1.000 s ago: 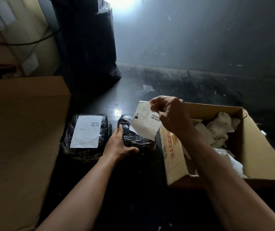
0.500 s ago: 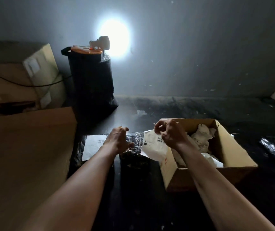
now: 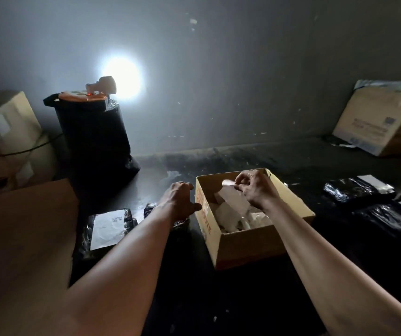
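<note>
Cardboard box (image 3: 250,243) sits open up front, with a black parcel (image 3: 107,229) bearing a white label lying to its left. The left hand (image 3: 180,200) hovers just beside the box's left wall, fingers loosely curled, holding nothing. Over the box, the right hand (image 3: 257,190) pinches a small white slip (image 3: 228,183) at its fingertips, right above the crumpled paper (image 3: 231,210) inside.

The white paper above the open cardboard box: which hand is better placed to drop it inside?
Right. The right hand pinches the white paper directly above the cardboard box, over the white scraps inside. The left hand is outside the box's left wall and seems to hold nothing.
</note>
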A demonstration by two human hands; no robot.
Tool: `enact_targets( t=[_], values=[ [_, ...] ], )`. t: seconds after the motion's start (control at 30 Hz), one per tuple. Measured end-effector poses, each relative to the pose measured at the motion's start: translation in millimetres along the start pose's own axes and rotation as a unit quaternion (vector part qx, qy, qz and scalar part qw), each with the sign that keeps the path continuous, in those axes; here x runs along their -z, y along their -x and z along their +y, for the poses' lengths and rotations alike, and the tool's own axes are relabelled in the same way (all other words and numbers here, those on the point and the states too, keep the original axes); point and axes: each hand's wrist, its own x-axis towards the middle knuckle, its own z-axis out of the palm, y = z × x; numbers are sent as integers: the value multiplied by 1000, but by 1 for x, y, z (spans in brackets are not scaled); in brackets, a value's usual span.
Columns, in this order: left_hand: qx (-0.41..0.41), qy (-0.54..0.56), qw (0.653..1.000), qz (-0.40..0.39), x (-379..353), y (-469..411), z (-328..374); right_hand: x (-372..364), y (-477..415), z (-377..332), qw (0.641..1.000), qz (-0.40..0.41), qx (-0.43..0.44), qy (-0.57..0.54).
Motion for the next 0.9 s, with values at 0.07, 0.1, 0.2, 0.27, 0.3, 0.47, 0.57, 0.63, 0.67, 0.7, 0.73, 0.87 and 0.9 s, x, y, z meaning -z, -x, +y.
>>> enact_targets(
  t=[0.07, 0.1, 0.2, 0.27, 0.3, 0.47, 0.57, 0.63, 0.67, 0.7, 0.73, 0.87, 0.9],
  values=[
    [-5, 1, 1000, -2, -9, -3, 13, 0, -7, 18, 1000, 10, -7, 5],
    [-7, 3, 1000, -3, -15, -5, 18, 1, -9, 24, 1000, 12, -7, 5],
    [-6, 13, 1000, -2, -33, -12, 32, 2, -13, 40, 1000, 9, 4, 21],
    [3, 7, 1000, -8, -48, -18, 38, -3, -18, 55, 1000, 2, 3, 30],
    [8, 6, 1000, -14, -56, -21, 40, -7, -21, 64, 1000, -6, 2, 29],
    [80, 9, 997, 2, -98, -32, 42, -14, -35, 98, 997, -58, 30, 35],
    [139, 38, 989, 17, -118, -34, 40, -21, -47, 112, 994, -95, 40, 48],
    [163, 63, 984, 22, -128, -37, 39, -27, -55, 118, 988, -140, 38, 54],
    [170, 75, 982, 17, -133, -38, 39, -30, -58, 120, 984, -163, 36, 57],
    [173, 88, 981, 12, -138, -39, 38, -35, -62, 123, 981, -181, 38, 59],
    [178, 103, 979, 6, -143, -41, 37, -41, -65, 125, 978, -194, 40, 59],
    [191, 163, 968, 23, -155, -43, 35, -62, -70, 133, 970, -233, 47, 52],
    [192, 174, 966, 28, -157, -43, 34, -67, -71, 136, 969, -239, 47, 50]
  ],
)
